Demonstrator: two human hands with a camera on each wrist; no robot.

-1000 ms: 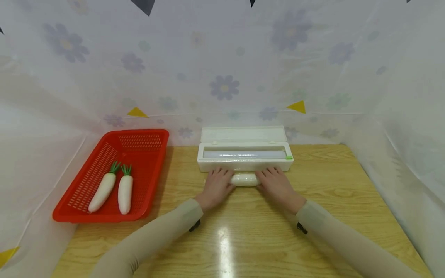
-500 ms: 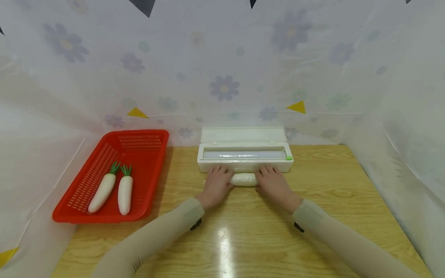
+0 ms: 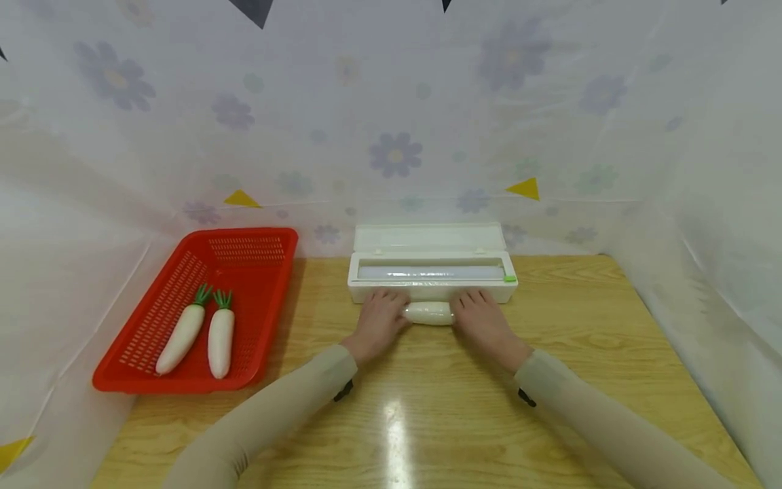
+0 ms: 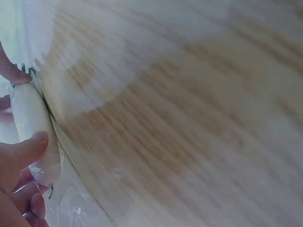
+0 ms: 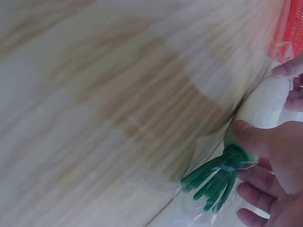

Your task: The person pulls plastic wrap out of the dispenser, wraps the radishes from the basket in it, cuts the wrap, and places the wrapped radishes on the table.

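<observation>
A white radish (image 3: 430, 313) wrapped in clear film lies crosswise in front of the white cling film dispenser (image 3: 432, 292). My left hand (image 3: 377, 322) grips its left end, thumb on the near side and fingers curled beneath in the left wrist view. At the other end, my right hand (image 3: 487, 331) holds it beside the green leaves (image 5: 218, 177), which the right wrist view shows under film. Loose cling film (image 4: 78, 210) spreads past the radish's tip near the left fingers. In the head view the hands cover both radish ends.
On the left stands a red basket (image 3: 271, 326) with two white radishes (image 3: 201, 339) inside. The dispenser's lid (image 3: 429, 238) is raised at the back, with a film roll (image 3: 430, 272) showing within. A flower-patterned curtain (image 3: 397, 109) surrounds the wooden table (image 3: 464, 435).
The wrapped radish has shifted slightly toward the dispenser, both hands keeping hold of it. My right hand and forearm have moved a little to the left since the first frame.
</observation>
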